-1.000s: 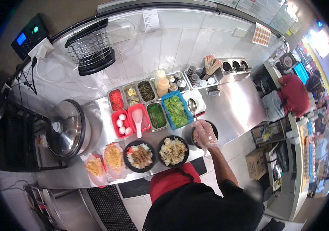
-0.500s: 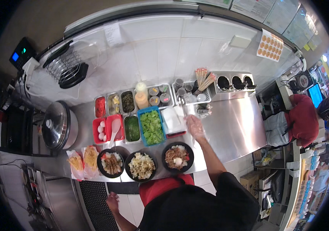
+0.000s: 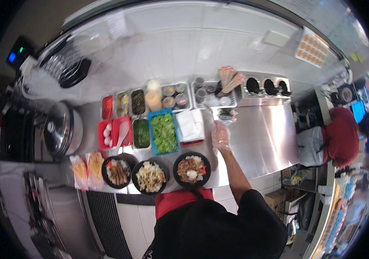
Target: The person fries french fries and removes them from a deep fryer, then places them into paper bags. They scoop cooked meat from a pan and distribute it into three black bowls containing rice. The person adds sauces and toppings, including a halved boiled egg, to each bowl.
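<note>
My right hand (image 3: 221,135), in a clear plastic glove, is over the steel counter, just right of a stack of white napkins (image 3: 190,125). Its fingers are closed round what looks like a metal spoon (image 3: 210,112), blurred and pointing toward the back. Nearest me on the counter are three black bowls of rice: one with shredded meat, a pale egg and red bits (image 3: 192,169), one with a chopped pale topping (image 3: 150,178), and one with browned strips (image 3: 116,172). My left hand is out of sight.
A blue tub of lettuce (image 3: 164,133), red tubs with eggs (image 3: 107,135) and a rice paddle (image 3: 122,134), and sauce bottles (image 3: 153,100) line the middle. A large lidded pot (image 3: 61,129) stands left. Chopsticks (image 3: 228,80) are behind. Another person (image 3: 342,137) stands at far right.
My right hand has shifted slightly right relative to the napkins, with the spoon. My left hand, low at the left before, has left the view. The whole view has shifted a little.
</note>
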Demonstrator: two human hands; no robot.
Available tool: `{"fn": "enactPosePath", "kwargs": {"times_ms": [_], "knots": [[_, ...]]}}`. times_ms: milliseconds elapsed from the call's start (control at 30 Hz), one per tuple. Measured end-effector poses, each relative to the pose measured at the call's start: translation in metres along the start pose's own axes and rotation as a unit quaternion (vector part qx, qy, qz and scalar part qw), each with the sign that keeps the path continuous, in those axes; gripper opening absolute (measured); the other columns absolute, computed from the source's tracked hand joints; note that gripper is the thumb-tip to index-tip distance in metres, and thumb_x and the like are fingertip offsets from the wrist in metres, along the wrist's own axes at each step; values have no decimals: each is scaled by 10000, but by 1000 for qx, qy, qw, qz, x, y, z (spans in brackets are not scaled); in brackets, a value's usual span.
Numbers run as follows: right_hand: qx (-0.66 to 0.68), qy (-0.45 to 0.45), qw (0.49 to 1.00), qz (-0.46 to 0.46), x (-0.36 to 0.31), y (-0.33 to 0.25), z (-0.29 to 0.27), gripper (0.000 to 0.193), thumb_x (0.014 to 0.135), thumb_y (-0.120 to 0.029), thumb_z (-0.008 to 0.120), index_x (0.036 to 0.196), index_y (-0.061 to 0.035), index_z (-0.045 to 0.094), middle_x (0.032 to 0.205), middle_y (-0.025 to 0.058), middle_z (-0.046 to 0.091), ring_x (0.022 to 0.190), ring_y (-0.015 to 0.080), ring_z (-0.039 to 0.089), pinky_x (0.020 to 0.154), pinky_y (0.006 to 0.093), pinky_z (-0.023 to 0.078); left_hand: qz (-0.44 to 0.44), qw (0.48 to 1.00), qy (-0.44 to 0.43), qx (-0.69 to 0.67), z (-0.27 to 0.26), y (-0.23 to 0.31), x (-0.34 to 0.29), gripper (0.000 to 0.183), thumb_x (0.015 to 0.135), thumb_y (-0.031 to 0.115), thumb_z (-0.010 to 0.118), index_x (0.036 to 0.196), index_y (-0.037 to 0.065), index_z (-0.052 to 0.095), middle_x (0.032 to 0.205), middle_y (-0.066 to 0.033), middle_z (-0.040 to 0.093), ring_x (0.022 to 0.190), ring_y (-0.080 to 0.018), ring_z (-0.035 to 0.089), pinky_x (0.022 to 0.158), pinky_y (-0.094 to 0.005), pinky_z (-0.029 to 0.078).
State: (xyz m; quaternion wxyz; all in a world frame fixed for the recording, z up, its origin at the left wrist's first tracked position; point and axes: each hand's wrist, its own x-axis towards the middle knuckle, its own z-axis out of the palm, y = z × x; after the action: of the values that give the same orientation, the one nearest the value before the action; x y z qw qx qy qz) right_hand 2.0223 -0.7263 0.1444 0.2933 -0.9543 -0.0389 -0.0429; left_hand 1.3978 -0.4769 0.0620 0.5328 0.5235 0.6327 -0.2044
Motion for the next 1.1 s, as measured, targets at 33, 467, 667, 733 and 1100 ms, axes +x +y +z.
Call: {"fn": "enactPosePath", "kwargs": {"times_ms": [33, 467, 667, 733, 1100], "knots": [[-14, 6, 1000, -18, 3, 2, 10, 358, 1040, -276, 506, 1236, -13, 649, 1100, 265, 698, 1067, 444, 653, 940, 537, 518, -5, 999, 6, -36, -5, 0, 0, 354, 1041, 354, 606, 1265, 83, 640, 987, -76, 713, 858, -237, 711, 685, -402, 565], [84, 54, 990, -101, 17, -18, -8, 380, 941, -146, 664, 1274, 34, 630, 1186, 256, 688, 1085, 400, 673, 949, 483, 542, 24, 973, 91, -210, -60, 45, 17, 416, 886, -60, 679, 1293, 1, 616, 885, -113, 702, 674, -185, 633, 610, -363, 603], [141, 7, 987, -82, 44, -111, -41, 409, 937, -242, 727, 1245, 19, 664, 1134, 220, 736, 1045, 314, 729, 912, 415, 582, 4, 1000, 18, -19, -36, -23, 25, 365, 944, 100, 645, 1299, 19, 610, 934, -125, 692, 739, -212, 626, 652, -378, 564], [204, -12, 975, -90, 57, -136, -34, 406, 924, -250, 746, 1229, 10, 678, 1130, 214, 741, 1042, 303, 733, 922, 408, 579, 2, 1000, 18, -1, -35, -27, 23, 373, 958, 140, 636, 1310, 20, 602, 972, -134, 695, 785, -233, 635, 688, -402, 557], [-203, -173, 961, -71, 142, -173, 48, 430, 811, -333, 761, 1102, -16, 754, 1163, 218, 733, 1118, 365, 709, 972, 454, 568, -36, 988, 42, -141, -48, 18, 7, 473, 1034, 356, 584, 1372, 27, 558, 1178, -186, 710, 1038, -350, 686, 888, -528, 520]]}}
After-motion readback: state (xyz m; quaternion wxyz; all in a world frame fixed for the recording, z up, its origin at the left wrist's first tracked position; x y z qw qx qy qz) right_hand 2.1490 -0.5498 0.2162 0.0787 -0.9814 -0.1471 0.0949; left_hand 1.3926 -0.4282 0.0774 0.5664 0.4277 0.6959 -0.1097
